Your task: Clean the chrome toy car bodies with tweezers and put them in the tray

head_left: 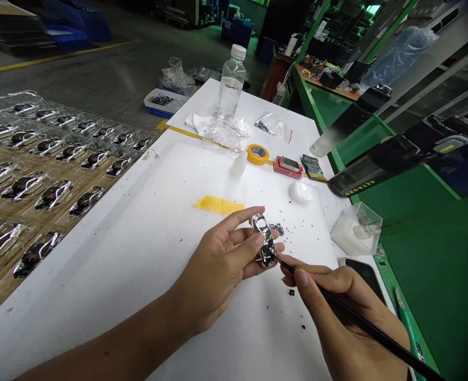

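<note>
A capped bottle of clear liquid (231,90) stood toward the far part of a white table (99,254), crumpled plastic (223,133) gathered near its base. A roll of orange tape (251,156), a red box (284,170) and a dark packet (313,168) lay in a row nearby, while two tall bottles stood along the green frame (420,254). Stacked sheets (14,32) sat on the dim floor beyond.

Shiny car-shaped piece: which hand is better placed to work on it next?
Probably the right hand: it holds the black rod, its tip at the shiny piece, while the left hand is occupied supporting that piece.
</note>
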Motion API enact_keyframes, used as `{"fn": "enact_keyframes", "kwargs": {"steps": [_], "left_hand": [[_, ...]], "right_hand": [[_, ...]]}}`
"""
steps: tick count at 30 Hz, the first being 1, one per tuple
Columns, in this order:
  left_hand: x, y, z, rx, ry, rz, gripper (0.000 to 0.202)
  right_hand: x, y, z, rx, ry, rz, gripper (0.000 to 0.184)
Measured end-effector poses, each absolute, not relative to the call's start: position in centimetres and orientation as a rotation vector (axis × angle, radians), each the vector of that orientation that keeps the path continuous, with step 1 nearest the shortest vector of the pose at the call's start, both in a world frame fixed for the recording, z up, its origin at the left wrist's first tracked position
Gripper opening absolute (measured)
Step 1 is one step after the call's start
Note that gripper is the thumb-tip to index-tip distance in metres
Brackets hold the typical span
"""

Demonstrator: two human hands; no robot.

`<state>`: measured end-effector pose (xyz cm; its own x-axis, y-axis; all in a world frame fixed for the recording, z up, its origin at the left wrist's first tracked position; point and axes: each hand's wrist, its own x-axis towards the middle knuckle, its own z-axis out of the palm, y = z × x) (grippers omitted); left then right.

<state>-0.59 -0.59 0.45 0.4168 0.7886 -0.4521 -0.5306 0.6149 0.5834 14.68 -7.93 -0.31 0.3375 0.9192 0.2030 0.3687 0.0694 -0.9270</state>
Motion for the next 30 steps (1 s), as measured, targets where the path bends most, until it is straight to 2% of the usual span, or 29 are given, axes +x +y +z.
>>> {"fn": "enact_keyframes", "kwargs": {"steps": [10, 18, 30], "left_hand": [[-0.3, -0.9, 0.4, 0.338, 0.772, 0.866, 0.036], [-0.3, -0.7, 0.6, 0.304, 0.765, 0.864, 0.041], [-0.5, -1.0, 0.7, 0.361, 0.721, 0.894, 0.041]], "right_hand": [[12.2, -8.8, 0.5, -1.809, -1.109, 0.478, 0.017], [12.3, -8.5, 0.3, -1.586, -1.118, 0.507, 0.009], [13.6, -8.8, 0.1, -1.671, -1.145, 0.405, 0.015]]}}
